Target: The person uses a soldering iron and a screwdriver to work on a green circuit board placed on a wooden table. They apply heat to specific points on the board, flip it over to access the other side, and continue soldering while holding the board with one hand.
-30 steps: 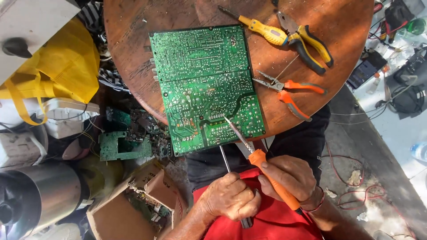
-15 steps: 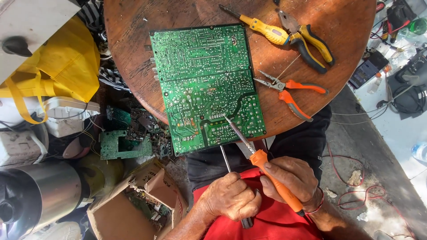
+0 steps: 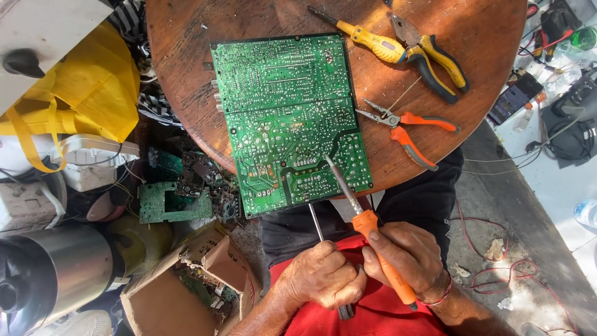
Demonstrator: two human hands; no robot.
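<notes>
Lying just far of both hands, the green circuit board point(image 3: 289, 118) is touched by an orange-handled soldering iron point(image 3: 367, 227) gripped in the right hand point(image 3: 407, 261); a thin metal tool point(image 3: 318, 225) is clenched by the left hand point(image 3: 326, 277).

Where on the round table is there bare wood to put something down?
Bare wood on the table left of the green circuit board, and along the right rim beyond the yellow pliers. Crowded between board and orange pliers, where the soldering iron reaches in.
</notes>
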